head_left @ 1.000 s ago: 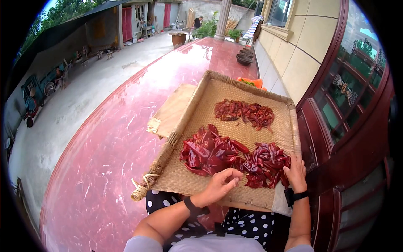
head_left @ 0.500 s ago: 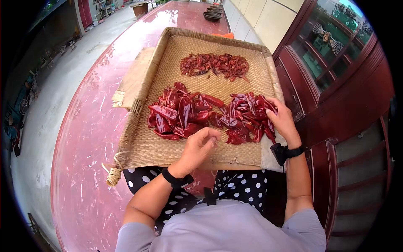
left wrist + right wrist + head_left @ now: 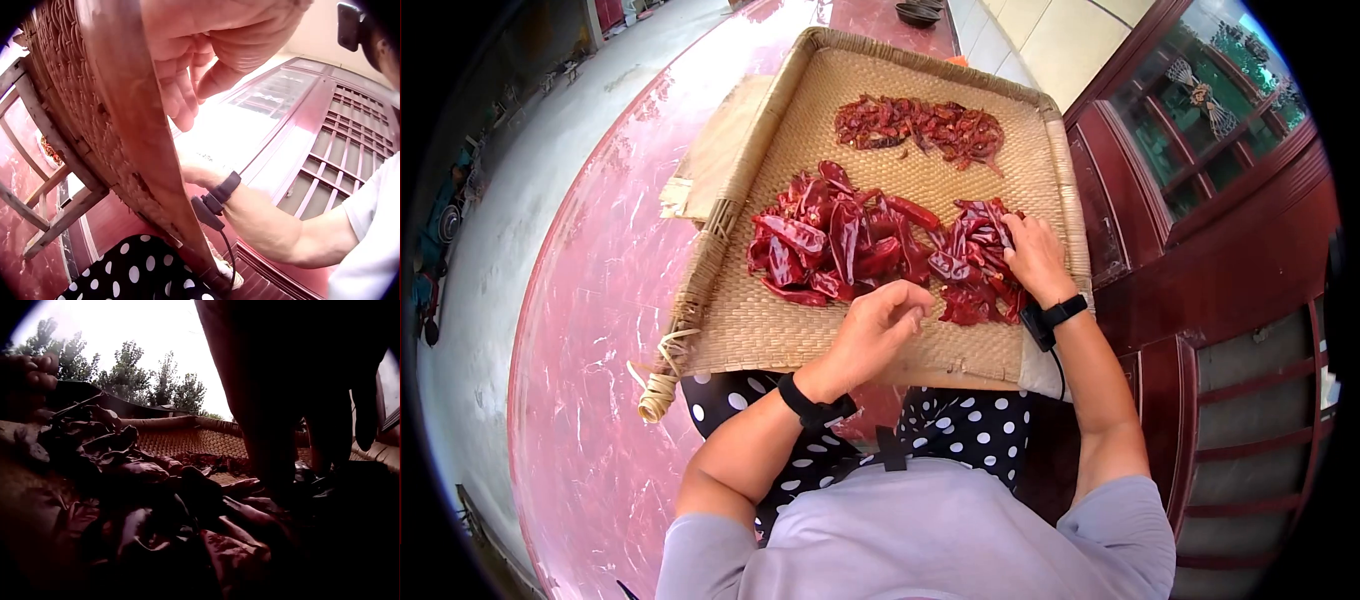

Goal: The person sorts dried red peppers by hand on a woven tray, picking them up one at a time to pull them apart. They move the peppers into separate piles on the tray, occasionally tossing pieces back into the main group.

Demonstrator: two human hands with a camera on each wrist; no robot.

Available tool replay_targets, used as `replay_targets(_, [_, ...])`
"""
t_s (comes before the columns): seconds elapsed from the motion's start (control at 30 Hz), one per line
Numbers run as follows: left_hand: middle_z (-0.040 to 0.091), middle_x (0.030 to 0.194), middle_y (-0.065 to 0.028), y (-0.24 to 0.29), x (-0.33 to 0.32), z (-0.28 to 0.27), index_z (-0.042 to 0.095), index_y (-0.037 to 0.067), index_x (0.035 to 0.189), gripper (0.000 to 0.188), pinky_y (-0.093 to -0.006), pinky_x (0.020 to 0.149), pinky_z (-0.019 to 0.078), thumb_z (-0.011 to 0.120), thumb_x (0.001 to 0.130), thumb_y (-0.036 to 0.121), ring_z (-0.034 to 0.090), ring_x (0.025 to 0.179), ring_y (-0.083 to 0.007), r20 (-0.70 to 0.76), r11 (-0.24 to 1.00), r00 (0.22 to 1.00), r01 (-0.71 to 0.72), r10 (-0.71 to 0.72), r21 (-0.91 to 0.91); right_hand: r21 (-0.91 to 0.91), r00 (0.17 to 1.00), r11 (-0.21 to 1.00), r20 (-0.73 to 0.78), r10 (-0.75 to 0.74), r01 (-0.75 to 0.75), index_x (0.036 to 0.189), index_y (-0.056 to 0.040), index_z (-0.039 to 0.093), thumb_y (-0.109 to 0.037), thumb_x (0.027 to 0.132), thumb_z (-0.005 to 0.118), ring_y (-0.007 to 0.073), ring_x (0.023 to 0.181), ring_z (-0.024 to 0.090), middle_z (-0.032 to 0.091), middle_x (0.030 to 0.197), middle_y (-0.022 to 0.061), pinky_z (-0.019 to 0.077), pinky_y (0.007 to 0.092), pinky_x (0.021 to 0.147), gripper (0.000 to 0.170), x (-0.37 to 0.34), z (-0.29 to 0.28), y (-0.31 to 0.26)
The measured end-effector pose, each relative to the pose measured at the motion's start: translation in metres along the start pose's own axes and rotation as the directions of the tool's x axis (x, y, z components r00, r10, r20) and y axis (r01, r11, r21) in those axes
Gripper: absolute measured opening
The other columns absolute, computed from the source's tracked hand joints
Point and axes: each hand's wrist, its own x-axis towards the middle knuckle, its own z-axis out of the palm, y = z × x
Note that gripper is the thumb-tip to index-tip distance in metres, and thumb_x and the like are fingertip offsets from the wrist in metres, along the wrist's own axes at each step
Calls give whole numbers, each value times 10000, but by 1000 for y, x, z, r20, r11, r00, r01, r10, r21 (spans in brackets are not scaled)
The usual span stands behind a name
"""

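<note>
A shallow woven tray (image 3: pixel 790 345) lies over the person's lap with dried red chilies on it. The left hand (image 3: pixel 880 325) hovers over its near part, just below the larger pile of whole chilies (image 3: pixel 830 235); its fingers (image 3: pixel 181 103) are loosely bent, with nothing seen in them. At the right pile of chilies (image 3: pixel 975 270), the right hand (image 3: pixel 1035 258) reaches down from the right side. Its fingers (image 3: pixel 269 444) point down onto the pods, fairly straight, in the dark right wrist view. A heap of smaller chili pieces (image 3: pixel 925 130) lies at the far end.
The tray's raised rim (image 3: pixel 745 150) runs along the left, and a coil of binding (image 3: pixel 658 398) sticks out at its near left corner. A flat board (image 3: pixel 715 150) shows beyond that side. A dark red door (image 3: pixel 1200 270) stands close on the right.
The right hand has moved from the right pile's outer edge inward onto its top. The left hand stays near the larger pile with bent fingers. The head view has tilted down.
</note>
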Motion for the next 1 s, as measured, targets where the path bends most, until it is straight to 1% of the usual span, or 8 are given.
replay_targets(0.2, [631, 979, -1, -4, 2, -2, 619, 3, 1097, 126, -246, 785, 500, 538, 1004, 32, 576, 856, -79, -14, 1000, 1000, 22, -22, -9, 189, 984, 977, -127, 127, -101, 1113, -77, 646, -86, 847, 610, 387, 917, 669, 705, 956, 186, 523, 487, 793, 268, 2, -21, 2])
replay_targets(0.23, [631, 978, 0, -3, 2, -2, 619, 4, 1097, 126, -247, 784, 500, 540, 1004, 33, 577, 856, -79, -12, 999, 1000, 29, -29, -15, 209, 979, 959, -21, 202, -193, 1187, -75, 640, -108, 891, 621, 312, 922, 687, 716, 986, 157, 533, 407, 780, 299, 4, -37, -6])
replay_targets(0.37, [632, 981, 4, -4, 3, 0, 621, 13, 1107, 131, -240, 786, 500, 542, 1005, 35, 581, 853, -77, -5, 998, 999, 32, -32, 47, 938, 983, 294, 178, 44, -183, 1297, -37, 599, -145, 952, 655, 133, 973, 616, 677, 1059, 77, 504, 268, 849, 366, 12, -64, -20])
replay_targets(0.47, [635, 982, 3, -8, 3, 1, 623, 15, 1108, 134, -236, 785, 500, 540, 1003, 30, 580, 851, -77, -3, 998, 999, 44, -44, 44, 849, 998, 525, 43, 52, -64, 1273, -36, 609, -125, 938, 656, 143, 982, 635, 687, 1096, 98, 510, 273, 860, 350, 9, -60, -13])
replay_targets(0.6, [635, 971, -1, -7, 1, 0, 624, 12, 1101, 137, -243, 775, 503, 543, 992, 21, 583, 847, -83, -3, 999, 999, 43, -43, 9, 109, 986, 987, 105, -128, 116, 1173, -76, 652, -108, 807, 723, 320, 1053, 612, 664, 1075, 126, 494, 432, 924, 373, -18, -28, 6])
replay_targets(0.73, [636, 949, -8, -5, 1, 0, 629, 2, 1082, 131, -254, 755, 504, 550, 978, 18, 575, 828, -82, -17, 997, 1000, -18, 20, 74, -2, 996, 996, 21, -91, 91, 1183, -94, 644, -62, 776, 724, 318, 1114, 556, 620, 1178, 98, 464, 427, 933, 416, -29, 0, 12])
replay_targets(0.87, [646, 983, -20, -1, -1, -1, 636, 0, 1113, 169, -267, 809, 514, 560, 962, 8, 597, 903, -94, -7, 996, 1000, 23, -22, 87, -12, 983, 991, -119, -137, 137, 1101, -115, 679, -58, 860, 641, 309, 969, 602, 644, 941, 87, 462, 433, 853, 251, -28, 4, 22])
replay_targets(1.0, [657, 976, -68, 2, -2, -2, 622, 4, 1120, 168, -298, 810, 515, 571, 959, 4, 622, 896, -145, -7, 992, 997, -79, 80, 100, 306, 990, 951, -143, 6, 38, 1146, -99, 674, -150, 914, 646, 304, 1027, 630, 688, 1028, 110, 468, 419, 901, 239, -18, -36, -9])
